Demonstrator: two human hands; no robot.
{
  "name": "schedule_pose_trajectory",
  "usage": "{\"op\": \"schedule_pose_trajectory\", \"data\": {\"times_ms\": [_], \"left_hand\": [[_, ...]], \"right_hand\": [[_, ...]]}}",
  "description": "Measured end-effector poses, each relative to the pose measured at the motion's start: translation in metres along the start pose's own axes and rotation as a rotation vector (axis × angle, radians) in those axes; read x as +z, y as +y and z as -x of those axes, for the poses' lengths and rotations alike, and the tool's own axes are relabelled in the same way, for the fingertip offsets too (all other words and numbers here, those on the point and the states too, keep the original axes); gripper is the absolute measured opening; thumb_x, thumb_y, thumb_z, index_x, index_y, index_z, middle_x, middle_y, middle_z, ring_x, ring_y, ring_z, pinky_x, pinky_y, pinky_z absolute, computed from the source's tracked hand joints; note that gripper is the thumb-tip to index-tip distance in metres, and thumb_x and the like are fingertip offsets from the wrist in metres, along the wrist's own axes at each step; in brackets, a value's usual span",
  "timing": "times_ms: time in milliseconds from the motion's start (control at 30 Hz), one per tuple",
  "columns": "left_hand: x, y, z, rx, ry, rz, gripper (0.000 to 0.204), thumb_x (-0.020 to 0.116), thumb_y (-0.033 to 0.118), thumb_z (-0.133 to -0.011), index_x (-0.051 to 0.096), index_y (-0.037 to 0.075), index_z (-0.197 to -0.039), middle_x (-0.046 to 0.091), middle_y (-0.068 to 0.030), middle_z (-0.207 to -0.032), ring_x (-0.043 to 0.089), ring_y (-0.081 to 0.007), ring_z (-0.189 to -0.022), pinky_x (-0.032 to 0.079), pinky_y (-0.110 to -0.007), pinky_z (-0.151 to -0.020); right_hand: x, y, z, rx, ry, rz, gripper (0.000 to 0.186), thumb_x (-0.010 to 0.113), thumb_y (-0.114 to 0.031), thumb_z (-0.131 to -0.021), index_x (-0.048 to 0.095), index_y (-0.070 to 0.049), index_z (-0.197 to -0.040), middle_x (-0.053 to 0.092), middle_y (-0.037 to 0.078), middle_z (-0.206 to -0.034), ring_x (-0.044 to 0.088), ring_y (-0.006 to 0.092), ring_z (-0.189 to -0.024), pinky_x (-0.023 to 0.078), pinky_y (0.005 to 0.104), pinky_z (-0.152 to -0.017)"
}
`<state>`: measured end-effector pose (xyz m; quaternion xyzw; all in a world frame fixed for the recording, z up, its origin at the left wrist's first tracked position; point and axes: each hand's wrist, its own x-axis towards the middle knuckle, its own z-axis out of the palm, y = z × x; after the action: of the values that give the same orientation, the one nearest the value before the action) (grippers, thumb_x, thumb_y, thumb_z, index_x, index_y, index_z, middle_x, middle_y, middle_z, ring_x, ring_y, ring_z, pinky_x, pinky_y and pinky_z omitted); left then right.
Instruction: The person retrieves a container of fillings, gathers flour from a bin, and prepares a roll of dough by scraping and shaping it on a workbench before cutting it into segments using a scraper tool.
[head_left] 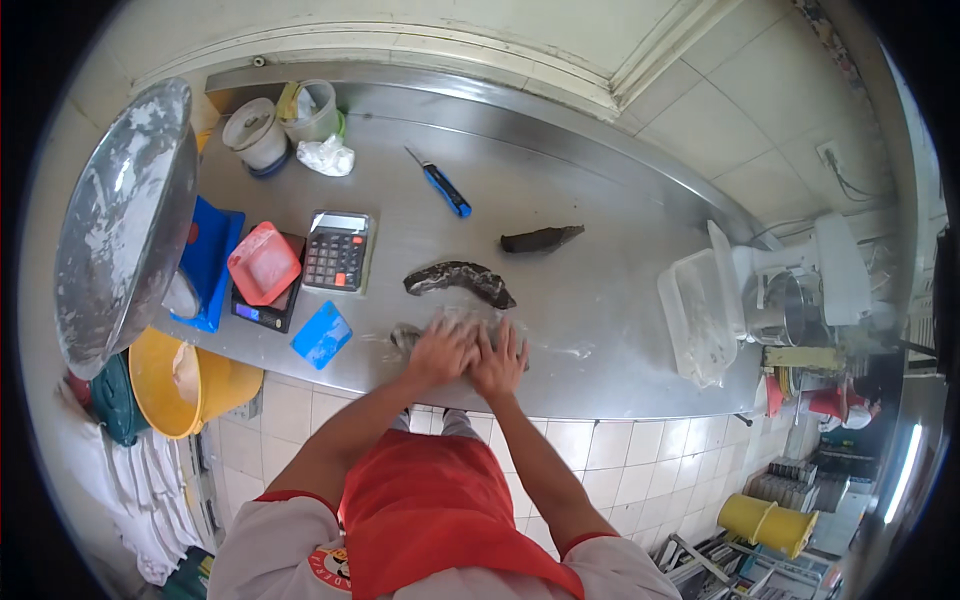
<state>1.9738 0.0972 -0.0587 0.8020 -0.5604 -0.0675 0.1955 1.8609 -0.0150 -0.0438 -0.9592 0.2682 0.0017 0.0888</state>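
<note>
Side by side near the front edge of the steel table, my left hand [445, 350] and my right hand [496, 360] lie palms down over a greyish, dough-like piece [404, 338]. Only its left end shows clearly; the rest is under my hands. My fingers are stretched out, those of the left a little blurred. Just beyond them rests a curved, almost black strip [460, 280] streaked with white. Farther back and to the right is a shorter dark piece [543, 239] with a pointed end.
A blue-handled knife [445, 190] lies behind the strips. Leftward are a calculator [338, 252], a red dish [265, 262] on a small scale, a blue plastic card [322, 335], a large metal pan [125, 225] and tubs [256, 133]. A clear container [695, 320] and a mixer [800, 290] stand right.
</note>
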Motion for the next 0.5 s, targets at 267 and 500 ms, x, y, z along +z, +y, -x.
{"op": "schedule_pose_trajectory", "data": {"times_ms": [267, 500], "left_hand": [[0.003, 0.053, 0.078, -0.154, 0.030, -0.042, 0.059, 0.050, 0.039, -0.090, 0.042, 0.013, -0.142, 0.032, -0.0080, -0.152, 0.026, -0.0331, -0.141, 0.017, -0.063, -0.110], [-0.033, 0.003, -0.059, -0.344, 0.176, -0.125, 0.075, 0.049, 0.049, -0.089, 0.028, 0.007, -0.148, 0.017, -0.0194, -0.155, 0.014, -0.0369, -0.143, 0.010, -0.063, -0.111]], "right_hand": [[0.016, -0.009, 0.104, -0.057, 0.005, -0.014, 0.058, 0.048, -0.046, -0.093, 0.039, -0.022, -0.145, 0.031, 0.011, -0.153, 0.028, 0.0341, -0.139, 0.013, 0.0618, -0.110], [-0.026, 0.016, -0.064, 0.093, 0.294, 0.168, 0.065, 0.042, -0.053, -0.094, 0.035, -0.016, -0.147, 0.024, 0.019, -0.154, 0.028, 0.0375, -0.139, 0.013, 0.0636, -0.110]]}}
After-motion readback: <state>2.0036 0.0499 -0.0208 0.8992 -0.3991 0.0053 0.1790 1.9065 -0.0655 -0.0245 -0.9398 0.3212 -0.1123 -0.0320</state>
